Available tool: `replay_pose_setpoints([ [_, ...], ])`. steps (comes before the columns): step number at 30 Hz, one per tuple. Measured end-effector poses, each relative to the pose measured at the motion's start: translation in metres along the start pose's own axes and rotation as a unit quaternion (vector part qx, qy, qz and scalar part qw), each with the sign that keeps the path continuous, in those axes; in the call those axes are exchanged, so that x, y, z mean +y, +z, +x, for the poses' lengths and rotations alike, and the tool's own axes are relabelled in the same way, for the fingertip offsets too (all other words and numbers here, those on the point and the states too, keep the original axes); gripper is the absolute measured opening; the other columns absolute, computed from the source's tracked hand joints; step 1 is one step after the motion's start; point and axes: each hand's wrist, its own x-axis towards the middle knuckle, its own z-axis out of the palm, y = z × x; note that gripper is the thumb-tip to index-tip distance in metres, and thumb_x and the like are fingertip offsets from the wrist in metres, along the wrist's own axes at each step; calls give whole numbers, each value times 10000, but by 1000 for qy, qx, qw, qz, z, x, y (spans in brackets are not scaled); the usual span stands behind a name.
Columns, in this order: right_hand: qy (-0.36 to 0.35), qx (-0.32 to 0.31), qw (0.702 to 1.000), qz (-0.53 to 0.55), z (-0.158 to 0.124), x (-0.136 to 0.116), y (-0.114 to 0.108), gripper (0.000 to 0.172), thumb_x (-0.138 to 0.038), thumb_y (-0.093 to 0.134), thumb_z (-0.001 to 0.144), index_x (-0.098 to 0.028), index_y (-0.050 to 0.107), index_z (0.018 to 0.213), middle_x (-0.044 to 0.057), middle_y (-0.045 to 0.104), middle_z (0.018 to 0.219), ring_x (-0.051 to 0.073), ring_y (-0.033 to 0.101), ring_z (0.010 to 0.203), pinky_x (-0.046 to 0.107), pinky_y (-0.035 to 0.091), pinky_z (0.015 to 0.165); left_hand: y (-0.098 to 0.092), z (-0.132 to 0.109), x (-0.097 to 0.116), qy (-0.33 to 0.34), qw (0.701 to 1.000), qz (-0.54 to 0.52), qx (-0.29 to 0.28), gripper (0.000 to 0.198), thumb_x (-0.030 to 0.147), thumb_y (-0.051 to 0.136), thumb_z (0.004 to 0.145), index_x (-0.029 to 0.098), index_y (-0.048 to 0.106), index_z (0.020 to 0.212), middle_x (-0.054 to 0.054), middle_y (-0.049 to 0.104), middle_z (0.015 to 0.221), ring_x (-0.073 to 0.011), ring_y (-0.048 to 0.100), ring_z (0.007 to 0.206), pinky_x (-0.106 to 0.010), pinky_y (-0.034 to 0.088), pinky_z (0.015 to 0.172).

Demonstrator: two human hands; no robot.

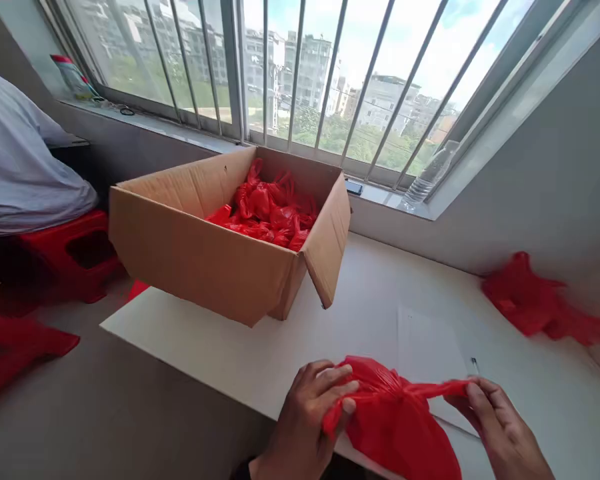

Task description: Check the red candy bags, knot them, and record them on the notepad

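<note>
A red plastic bag (395,417) lies at the near edge of the white table (370,300), gathered into a bundle. My left hand (305,417) is closed on its left side, fingers pinching the film. My right hand (500,427) is closed on the twisted end that stretches out to the right. Behind them stands an open cardboard box (205,260) with several more red bags (270,213) piled inside.
A loose heap of red bags (535,303) lies at the table's right. A sheet of paper (427,350) and a pen (475,365) lie by my right hand. A clear bottle (427,179) rests on the windowsill. At the left a person in a pale shirt (20,160) sits beside a red stool (77,253).
</note>
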Motion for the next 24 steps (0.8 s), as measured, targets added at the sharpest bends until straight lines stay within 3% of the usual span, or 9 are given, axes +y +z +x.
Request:
replay_pose_setpoints([
  [2,-59,-9,997,48,-21,-13,17,412,-605,651,883,-273,565,1112,53,726,1208,240,681,1158,392,534,1038,6,5,6,-17,999,-14,-46,453,354,486,1052,266,519,1496,-74,583,1505,-266,491,1404,-460,487,1123],
  [4,-111,12,992,58,-37,-17,38,337,-574,547,970,-273,513,1116,69,697,1271,229,652,1198,453,495,1083,19,12,10,7,997,9,-74,615,408,494,1043,239,324,1610,-100,419,1631,-307,329,1522,-524,395,1197],
  [6,-146,-2,989,6,-50,-10,58,259,-490,469,1034,-279,487,1183,92,604,1430,224,574,1325,480,464,1118,37,16,13,34,994,45,-98,667,380,495,1043,210,239,1635,-110,316,1681,-326,231,1564,-553,333,1228],
  [11,-287,-55,949,-119,-59,33,81,29,-290,455,1041,-262,460,1048,117,477,1569,265,425,1479,578,430,1153,69,14,15,94,978,128,-136,607,207,470,1018,217,319,1606,-58,329,1676,-296,277,1554,-548,253,1259],
  [18,-304,-66,938,-150,-39,47,84,109,-238,422,1046,-256,484,1134,90,398,1628,251,297,1546,620,333,1231,78,20,16,63,978,145,-134,555,225,467,1006,188,422,1558,-53,429,1620,-279,391,1503,-527,216,1264],
  [24,-310,-65,934,-168,-36,50,90,82,-220,464,1025,-251,515,1081,94,474,1577,263,373,1509,625,328,1230,86,18,10,65,973,161,-152,551,234,493,999,205,444,1547,-37,432,1622,-291,382,1506,-535,186,1269],
])
